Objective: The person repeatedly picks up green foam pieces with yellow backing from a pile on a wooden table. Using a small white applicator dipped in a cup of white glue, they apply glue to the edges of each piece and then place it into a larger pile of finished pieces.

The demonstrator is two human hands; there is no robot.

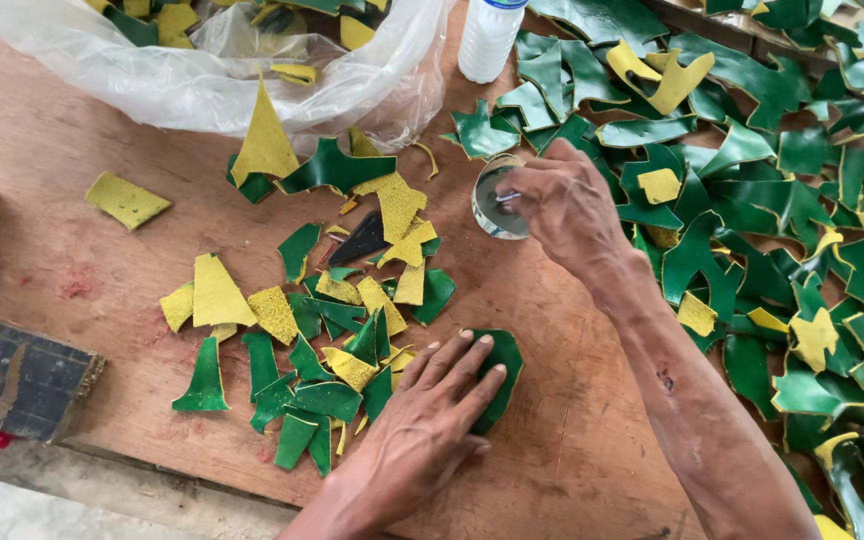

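Green piece (500, 372) pressed flat under our left hand (430, 420); right hand (564, 205) pinches brush (508, 197) in tin (493, 196), beyond left grip.

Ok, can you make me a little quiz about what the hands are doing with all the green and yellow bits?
1. True or false: the left hand presses flat on a green piece on the wooden table.
2. What does the right hand reach into? A) the plastic bag B) a small round tin C) the white bottle
3. Fill in: the cut pieces are green on one side and ____ on the other.

Key: 1 true; 2 B; 3 yellow
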